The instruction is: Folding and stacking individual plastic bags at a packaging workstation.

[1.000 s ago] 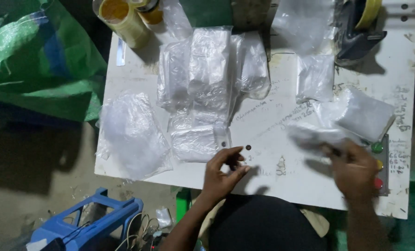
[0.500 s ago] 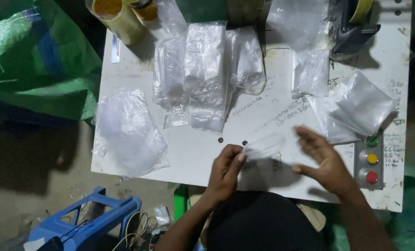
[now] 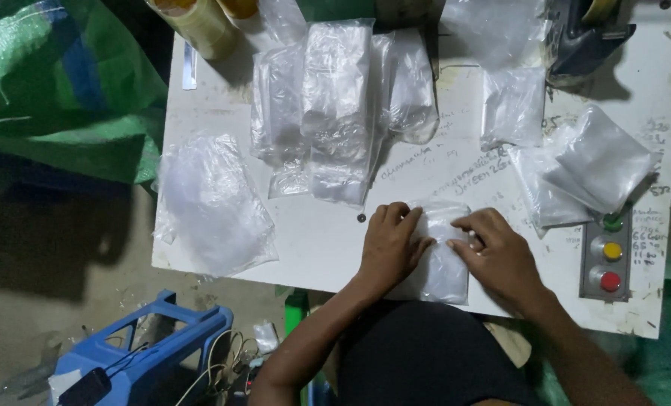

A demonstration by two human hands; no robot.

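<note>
A small clear plastic bag (image 3: 442, 263) lies flat near the front edge of the white table (image 3: 328, 240). My left hand (image 3: 390, 246) presses on its left side, fingers curled over the top corner. My right hand (image 3: 499, 256) holds its right side, fingertips pinching the upper edge. Both hands touch the same bag. A tiny dark round piece (image 3: 361, 218) sits on the table just left of my left hand.
A pile of clear bags (image 3: 335, 113) lies at the table's middle back, a crumpled one (image 3: 211, 203) at left, more bags (image 3: 583, 169) at right. A button panel (image 3: 610, 259) sits at the right edge. Tape rolls (image 3: 192, 22), green sack (image 3: 57, 90), blue stool (image 3: 143, 353).
My right hand brought a clear bag from the right side to the front centre. Both hands have closed in on it and now press it flat on the table.
</note>
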